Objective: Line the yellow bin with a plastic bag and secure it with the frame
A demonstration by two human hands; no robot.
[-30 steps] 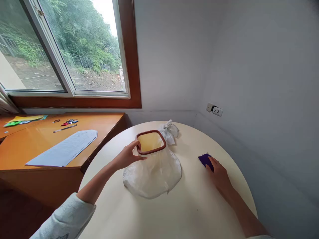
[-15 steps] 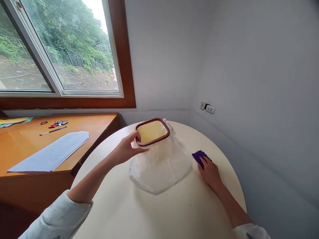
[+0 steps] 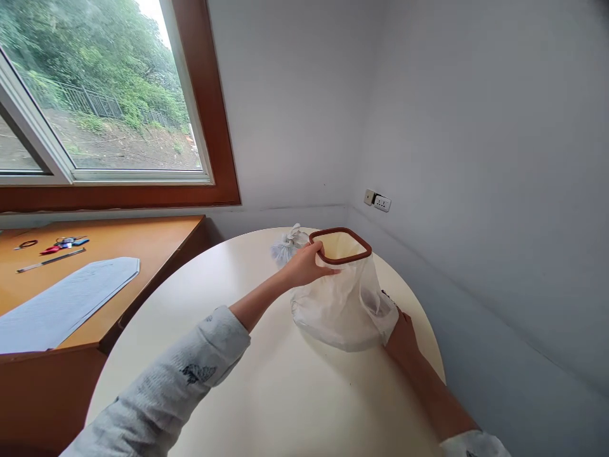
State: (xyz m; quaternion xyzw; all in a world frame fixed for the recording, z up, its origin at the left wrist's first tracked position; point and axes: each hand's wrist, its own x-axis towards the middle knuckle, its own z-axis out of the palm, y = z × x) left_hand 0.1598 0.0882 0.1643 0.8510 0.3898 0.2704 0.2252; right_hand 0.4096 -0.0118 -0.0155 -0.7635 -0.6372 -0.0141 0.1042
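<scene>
My left hand (image 3: 304, 266) is closed on the near side of the brown square rim (image 3: 347, 259) of a small bin. A translucent white plastic bag (image 3: 335, 311) hangs from that rim and spreads over the round cream table (image 3: 266, 387). My right hand (image 3: 403, 335) rests on the table at the bag's lower right edge. Its fingers are tucked behind the plastic and cannot be seen. A small knotted white bag (image 3: 287, 245) lies just left of the bin, behind my left hand.
An orange wooden desk (image 3: 124, 238) stands to the left under the window (image 3: 95, 95), with a pale paper sheet (image 3: 61, 303), a long pen or ruler (image 3: 50, 260) and small coloured items (image 3: 66, 242) on it. A wall socket (image 3: 378, 202) sits in the corner. The table's far edge runs close to the wall.
My left hand has carried the rimmed bin and bag to the right, over toward my right hand. The purple piece beside my right hand is now covered by the bag. The view turned right.
</scene>
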